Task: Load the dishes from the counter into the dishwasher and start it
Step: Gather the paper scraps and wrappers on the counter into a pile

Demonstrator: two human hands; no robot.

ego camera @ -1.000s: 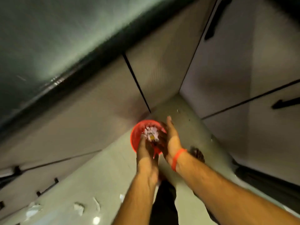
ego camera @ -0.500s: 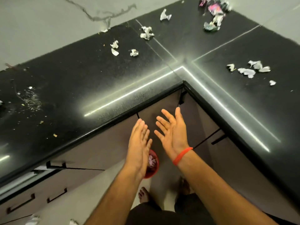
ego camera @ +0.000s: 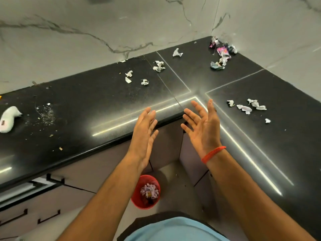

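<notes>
My left hand (ego camera: 144, 134) and my right hand (ego camera: 202, 129) are raised side by side over the inner corner edge of the black L-shaped counter (ego camera: 86, 108). Both have straight, spread fingers and hold nothing; the palms face each other. A red band circles my right wrist. Crumpled white paper scraps (ego camera: 159, 66) lie on the counter beyond my hands, more paper scraps (ego camera: 246, 106) lie to the right, and coloured wrappers (ego camera: 221, 53) sit in the far corner. No dishes or dishwasher are in view.
A red bucket (ego camera: 145, 192) holding paper scraps stands on the floor below my hands, in the cabinet corner. A white cloth-like object (ego camera: 8, 119) and crumbs (ego camera: 45, 113) lie at the counter's left. Cabinet drawers with black handles (ego camera: 48, 217) run along the lower left.
My hands left the red bucket, where they were a second ago, and rose empty to counter height. My view lifted from the floor to the counter and wall.
</notes>
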